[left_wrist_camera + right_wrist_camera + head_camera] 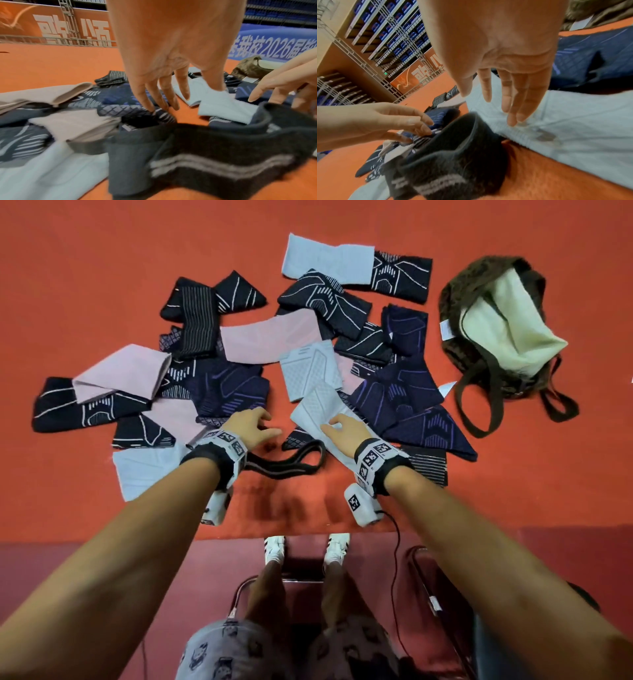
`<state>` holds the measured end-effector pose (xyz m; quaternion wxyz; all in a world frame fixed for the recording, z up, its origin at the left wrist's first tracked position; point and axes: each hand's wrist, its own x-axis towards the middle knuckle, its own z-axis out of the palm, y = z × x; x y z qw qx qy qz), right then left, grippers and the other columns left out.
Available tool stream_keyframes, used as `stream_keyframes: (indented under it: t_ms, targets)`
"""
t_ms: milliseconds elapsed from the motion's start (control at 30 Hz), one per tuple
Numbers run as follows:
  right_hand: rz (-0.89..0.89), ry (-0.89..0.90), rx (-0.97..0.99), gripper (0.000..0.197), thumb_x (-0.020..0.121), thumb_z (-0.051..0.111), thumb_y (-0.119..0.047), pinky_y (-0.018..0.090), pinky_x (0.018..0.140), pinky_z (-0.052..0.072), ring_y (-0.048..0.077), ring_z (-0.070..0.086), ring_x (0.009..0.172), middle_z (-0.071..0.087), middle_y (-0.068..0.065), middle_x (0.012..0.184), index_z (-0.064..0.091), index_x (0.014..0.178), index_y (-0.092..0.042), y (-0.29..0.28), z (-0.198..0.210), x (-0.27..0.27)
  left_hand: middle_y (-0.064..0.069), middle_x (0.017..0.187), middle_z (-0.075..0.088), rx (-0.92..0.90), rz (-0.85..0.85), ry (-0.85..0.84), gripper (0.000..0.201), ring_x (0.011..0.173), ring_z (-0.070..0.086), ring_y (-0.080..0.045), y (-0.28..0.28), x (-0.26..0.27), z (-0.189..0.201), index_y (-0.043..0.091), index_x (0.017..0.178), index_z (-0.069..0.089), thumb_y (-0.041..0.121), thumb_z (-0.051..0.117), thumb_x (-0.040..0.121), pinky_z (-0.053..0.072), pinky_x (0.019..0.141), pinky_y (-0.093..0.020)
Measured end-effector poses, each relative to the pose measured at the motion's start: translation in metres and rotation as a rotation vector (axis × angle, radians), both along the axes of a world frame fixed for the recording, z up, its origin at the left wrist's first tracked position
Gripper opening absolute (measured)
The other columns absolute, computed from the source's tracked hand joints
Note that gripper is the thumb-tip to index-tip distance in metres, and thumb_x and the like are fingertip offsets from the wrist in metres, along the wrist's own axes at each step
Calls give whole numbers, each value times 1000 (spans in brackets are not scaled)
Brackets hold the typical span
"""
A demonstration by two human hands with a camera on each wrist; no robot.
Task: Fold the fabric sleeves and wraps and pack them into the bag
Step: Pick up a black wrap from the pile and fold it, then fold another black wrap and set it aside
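Several dark patterned, pink and light grey fabric sleeves lie scattered over the orange table (102, 268). The brown bag (479, 361) with a cream lining lies open at the right, also seen far off as the bag (248, 69). My left hand (269, 424) hovers with fingers extended, and its fingertips (154, 109) touch a dark patterned sleeve (120, 102). My right hand (332, 424) is spread over a light grey sleeve (318, 409), fingertips (513, 121) resting on that sleeve (573, 128). A black band with grey stripes (291, 460) lies looped between my wrists, holding nothing.
The table's near edge (291, 530) runs just below my wrists. Under it I see my white shoes (274, 549) and a chair frame (428, 577). Orange and blue banners and seating rows stand beyond the table in the wrist views.
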<state>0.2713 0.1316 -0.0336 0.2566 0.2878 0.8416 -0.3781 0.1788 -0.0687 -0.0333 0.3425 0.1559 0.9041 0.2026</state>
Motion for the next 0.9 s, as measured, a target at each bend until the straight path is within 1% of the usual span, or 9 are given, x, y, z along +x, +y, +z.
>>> stream_keyframes:
  t_ms: [200,367,500,567,633,700,767,867,900]
  targets:
    - [4,-95,25,48,93,42,-51,37,84,47,27,56,88,60,14,114,52,121,-14,-35,-20,-6,-2,120,63,-97,-213,4,65,113,55,-22,-55,-1,-17,21,118,61,61,71,68,43,99,-33]
    - [-69,-132,26,48,91,41,-55,47,90,51,35,62,99,63,14,107,59,104,-12,-48,-23,-9,-5,121,60,-248,-403,36,52,115,50,-27,-73,3,-33,25,121,58,48,70,76,40,98,-34]
    - [-244,-148,-165,21,89,54,-28,51,76,57,37,65,92,58,17,100,59,92,-8,-52,-21,-6,-7,111,63,-198,-359,51,27,109,55,-28,-78,2,-39,18,108,63,32,64,85,43,87,-32]
    - [-264,-135,-206,7,84,59,-14,49,79,57,33,65,92,60,13,92,59,77,-11,-51,-20,-3,-6,108,64,-179,-369,79,22,107,57,-29,-76,1,-33,19,104,64,31,64,85,43,86,-32]
    - [-235,-102,-163,19,80,61,-6,38,88,53,25,62,92,61,8,84,57,65,-18,-47,-16,-2,-5,110,64,-175,-372,131,21,106,57,-30,-74,-4,-25,21,103,62,32,63,85,44,87,-34]
    - [-256,-63,-123,25,78,60,-1,35,87,51,23,59,87,62,9,82,55,62,-18,-42,-9,-3,-8,111,63,-156,-375,167,22,103,58,-32,-73,-11,-13,20,104,56,33,60,85,46,83,-37]
    - [-321,-1,-136,21,75,62,3,38,86,52,25,59,85,61,10,80,58,67,-16,-35,5,-8,-10,108,63,-164,-392,200,28,100,59,-34,-73,-21,1,20,107,51,33,60,84,46,77,-36]
    - [-393,129,-198,31,74,65,7,35,84,49,24,58,88,62,14,93,64,104,-2,-19,28,-19,-15,103,64,-177,-382,178,34,92,60,-35,-71,-36,20,19,109,45,32,61,83,42,70,-33]
    - [-408,171,-226,32,74,64,9,38,85,49,25,58,88,63,16,94,64,106,5,-14,39,-23,-16,103,64,-157,-358,157,34,92,61,-36,-69,-40,24,18,110,43,31,60,83,44,71,-34]
